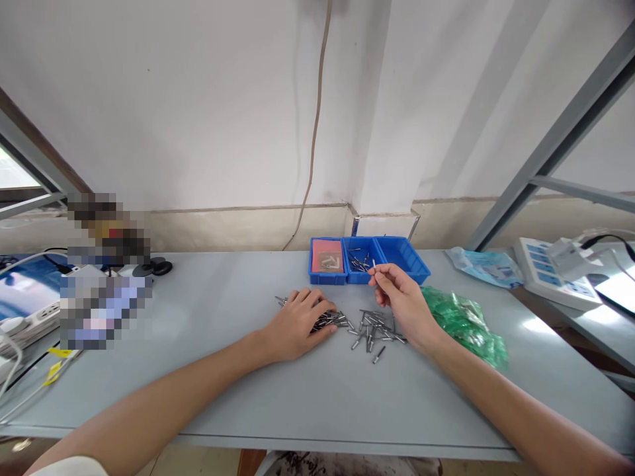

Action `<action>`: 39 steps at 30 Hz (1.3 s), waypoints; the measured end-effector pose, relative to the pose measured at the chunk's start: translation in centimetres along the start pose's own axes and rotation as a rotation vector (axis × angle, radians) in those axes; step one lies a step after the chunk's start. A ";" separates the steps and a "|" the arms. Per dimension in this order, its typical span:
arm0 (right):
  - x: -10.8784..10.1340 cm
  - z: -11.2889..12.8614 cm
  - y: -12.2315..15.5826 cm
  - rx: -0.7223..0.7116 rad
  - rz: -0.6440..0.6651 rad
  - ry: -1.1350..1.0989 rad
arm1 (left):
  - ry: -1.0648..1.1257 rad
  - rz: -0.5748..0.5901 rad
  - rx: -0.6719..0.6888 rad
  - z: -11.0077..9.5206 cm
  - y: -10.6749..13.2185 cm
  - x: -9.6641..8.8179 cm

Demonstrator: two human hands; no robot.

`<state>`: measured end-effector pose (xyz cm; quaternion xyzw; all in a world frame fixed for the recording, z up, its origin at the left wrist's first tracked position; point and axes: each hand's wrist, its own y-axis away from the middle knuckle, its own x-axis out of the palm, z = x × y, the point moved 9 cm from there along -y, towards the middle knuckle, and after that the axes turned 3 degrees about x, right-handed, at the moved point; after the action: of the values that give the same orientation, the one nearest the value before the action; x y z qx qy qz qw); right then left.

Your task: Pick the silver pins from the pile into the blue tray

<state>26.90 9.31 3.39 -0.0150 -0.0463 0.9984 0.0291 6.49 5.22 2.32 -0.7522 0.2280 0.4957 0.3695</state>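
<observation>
Left hand (297,322) lies palm-down, fingers loosely curled over a scatter of small metal pins (370,327) on the grey table (198,383). Right hand (401,301) pinches one pin (374,266) at its fingertips, raised just before the middle blue tray (362,260).

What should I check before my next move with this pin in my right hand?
1. Grip: pin pinched at right hand fingertips: ok.
2. Left hand rests on loose pins: ok.
3. Path: middle blue tray just beyond the pin, nothing between: ok.
4. Space: right blue tray shows bare floor: ok.
5. Surface condition of the pin: cannot tell, too small.
6. Clearance: green bag lies apart from loose pins: ok.
</observation>
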 end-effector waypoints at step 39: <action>-0.1 2.1 0.7 -0.168 -0.033 0.284 | 0.004 0.003 -0.003 0.0 -0.1 0.0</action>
<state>26.86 8.47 5.38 -0.1575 -0.1252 0.9783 0.0502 6.55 5.22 2.34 -0.7536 0.2289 0.4949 0.3670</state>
